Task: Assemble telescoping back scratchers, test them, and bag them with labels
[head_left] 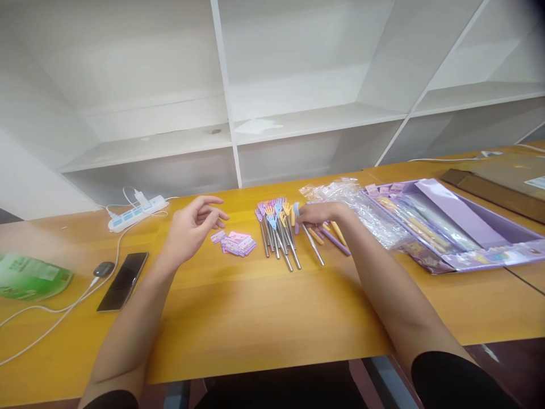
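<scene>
Several metal rods with small hand-shaped heads in purple, pink, yellow and blue lie in a bunch (276, 227) on the wooden table (255, 312). My right hand (317, 213) is at the right side of the bunch, its fingers closed on a rod with a light blue head (313, 244). Yellow and purple handles (336, 240) lie under and beside that hand. My left hand (191, 224) hovers left of the bunch with its fingers apart and nothing in it. Small pink and purple cards (238, 243) are piled between my left hand and the rods.
Clear plastic bags (361, 210) lie right of the rods, beside a purple box (477, 227) with packaged items. A cardboard box (506, 182) sits at the far right. On the left are a power strip (138, 214), a phone (123, 282), cables and a green package (34, 277). White shelves (298, 128) stand behind.
</scene>
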A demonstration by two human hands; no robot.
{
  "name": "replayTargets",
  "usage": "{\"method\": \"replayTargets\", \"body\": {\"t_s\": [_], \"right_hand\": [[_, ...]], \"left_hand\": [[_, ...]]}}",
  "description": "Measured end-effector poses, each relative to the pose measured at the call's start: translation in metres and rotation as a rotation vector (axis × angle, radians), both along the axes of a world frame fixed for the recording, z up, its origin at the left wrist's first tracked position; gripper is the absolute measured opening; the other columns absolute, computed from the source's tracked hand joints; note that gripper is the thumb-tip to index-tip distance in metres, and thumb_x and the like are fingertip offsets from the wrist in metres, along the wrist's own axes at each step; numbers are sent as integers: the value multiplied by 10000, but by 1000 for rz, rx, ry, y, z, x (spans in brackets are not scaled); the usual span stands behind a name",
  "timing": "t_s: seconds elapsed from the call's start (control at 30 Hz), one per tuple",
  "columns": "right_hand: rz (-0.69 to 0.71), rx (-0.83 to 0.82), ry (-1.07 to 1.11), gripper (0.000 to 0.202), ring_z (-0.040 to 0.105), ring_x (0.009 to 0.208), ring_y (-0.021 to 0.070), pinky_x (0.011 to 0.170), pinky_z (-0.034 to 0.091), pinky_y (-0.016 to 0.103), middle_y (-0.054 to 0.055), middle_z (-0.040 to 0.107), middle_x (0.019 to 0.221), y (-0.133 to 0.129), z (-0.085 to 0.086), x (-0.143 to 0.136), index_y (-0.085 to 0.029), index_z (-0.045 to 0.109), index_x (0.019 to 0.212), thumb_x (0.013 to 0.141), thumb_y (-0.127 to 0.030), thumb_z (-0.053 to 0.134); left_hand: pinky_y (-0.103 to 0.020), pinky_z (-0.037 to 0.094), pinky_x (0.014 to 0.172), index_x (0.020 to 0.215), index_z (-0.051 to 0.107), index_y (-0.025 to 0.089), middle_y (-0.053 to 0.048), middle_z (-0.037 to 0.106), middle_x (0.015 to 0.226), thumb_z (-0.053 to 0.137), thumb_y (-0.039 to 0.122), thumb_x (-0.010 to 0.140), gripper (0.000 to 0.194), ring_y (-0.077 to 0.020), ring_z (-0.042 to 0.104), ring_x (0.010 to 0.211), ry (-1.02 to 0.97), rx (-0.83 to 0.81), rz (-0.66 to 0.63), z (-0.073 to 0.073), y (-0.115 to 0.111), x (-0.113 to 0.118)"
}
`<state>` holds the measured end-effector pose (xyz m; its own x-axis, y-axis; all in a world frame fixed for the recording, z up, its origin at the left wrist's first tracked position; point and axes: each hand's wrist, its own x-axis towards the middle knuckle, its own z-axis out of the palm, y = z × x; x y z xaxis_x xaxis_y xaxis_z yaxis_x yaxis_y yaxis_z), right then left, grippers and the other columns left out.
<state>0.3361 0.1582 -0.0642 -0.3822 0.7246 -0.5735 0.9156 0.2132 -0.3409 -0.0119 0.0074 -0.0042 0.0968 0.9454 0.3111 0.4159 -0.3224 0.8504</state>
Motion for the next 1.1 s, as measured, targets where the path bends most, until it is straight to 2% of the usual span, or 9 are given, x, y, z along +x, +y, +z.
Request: {"method": "replayTargets", "body": {"t_s": [0.07, 0.13, 0.23, 0.33, 0.47, 0.63, 0.93, 1.0, 1.1], "right_hand": [[-46, 110, 0, 426, 668, 710, 170, 706, 508, 276, 93, 711, 801, 5, 5, 11, -134, 707, 916, 1096, -408, 434], [-110, 224, -35, 472, 698, 816, 215, 760, 517, 312, 148, 743, 916, 11, 5, 17, -114, 709, 987, 1118, -419, 374], [-189, 304, -121, 473, 721, 945, 273, 842, 545, 360, 199, 753, 1039, 18, -5, 17, -79, 728, 1016, 1096, -478, 486], [-213, 291, -174, 410, 714, 1057, 237, 940, 595, 390, 148, 726, 1201, 23, -19, 10, -108, 718, 1183, 1042, -487, 653], [-234, 285, -197, 402, 689, 1152, 231, 999, 604, 420, 148, 670, 1348, 27, -32, 2, -141, 678, 1316, 1034, -428, 690], [-268, 306, -218, 430, 690, 1159, 242, 997, 605, 430, 151, 669, 1344, 25, -34, -1, -125, 669, 1329, 1022, -424, 707], [-315, 338, -180, 413, 692, 1151, 229, 989, 610, 433, 134, 670, 1341, 14, -24, -10, -145, 663, 1334, 1029, -420, 701], [-337, 363, -140, 376, 711, 1062, 216, 923, 617, 393, 131, 711, 1228, 12, -16, -9, -117, 696, 1248, 1009, -405, 726], [-352, 438, -9, 272, 713, 844, 210, 722, 557, 307, 128, 745, 910, 2, 6, -11, -77, 752, 1021, 934, -333, 782]], "left_hand": [[-360, 638, 833, 1236, 677, 213, -72, 811, 1027, 650, 386, 1000, 294, -211, 785, 880, 1, 2, 1, 0, 0, 0], [-366, 640, 838, 1238, 676, 214, -72, 810, 1027, 647, 388, 1001, 296, -213, 785, 883, 4, -1, -1, 0, 0, 0], [-379, 645, 848, 1242, 672, 212, -72, 809, 1019, 648, 396, 999, 306, -216, 782, 884, 4, -10, -7, 0, 0, 0], [-386, 649, 852, 1234, 670, 208, -71, 808, 1005, 648, 400, 997, 307, -215, 778, 876, 18, -15, -6, 0, 0, 2], [-375, 649, 844, 1241, 669, 205, -69, 807, 1002, 644, 397, 999, 310, -205, 771, 858, 31, -22, -11, 1, -1, 2], [-355, 642, 849, 1255, 664, 197, -64, 805, 994, 634, 394, 1009, 317, -202, 776, 882, 39, -24, -13, 1, -2, 2], [-345, 635, 862, 1272, 658, 211, -54, 811, 1007, 617, 385, 1023, 306, -189, 780, 890, 59, -31, -28, 0, -1, 2], [-347, 635, 855, 1267, 662, 213, -56, 812, 1009, 611, 390, 1028, 302, -194, 785, 896, 81, -32, -29, -1, -2, 2], [-346, 638, 824, 1243, 673, 213, -64, 815, 1024, 606, 392, 1032, 285, -197, 790, 868, 125, -39, -50, -4, -1, 4]]}}
